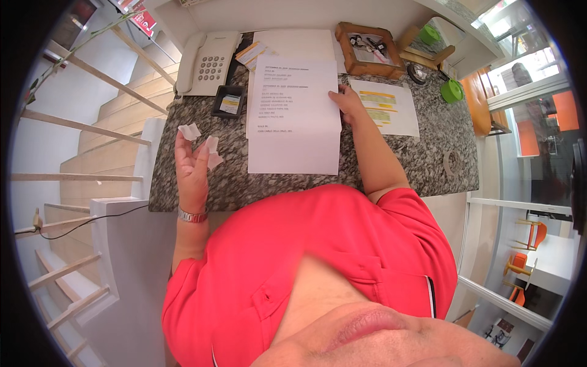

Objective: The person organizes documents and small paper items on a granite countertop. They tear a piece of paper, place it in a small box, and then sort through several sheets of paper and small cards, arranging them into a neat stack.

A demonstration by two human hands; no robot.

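Note:
A printed white sheet [293,147] bearing typed lines lies before me over other white paper. Its right edge is pinched in my right hand [349,104], thumb on top and the other fingers partly hidden. My left hand [190,163], with a metal watch band [192,215] at the wrist, is raised at the left of the granite countertop [224,186]. Between its fingers are small torn pieces of white paper [190,132]. A second sheet [401,110] with yellow and orange marked rows lies right of my right hand.
A corded desk telephone [208,64] stands at the back left, near a small black tray [227,102] holding cards. At the back right are a wooden box [367,69] with small items, tape rolls [416,74] and a green round container [451,91]. Wooden stairs [105,151] rise at the left.

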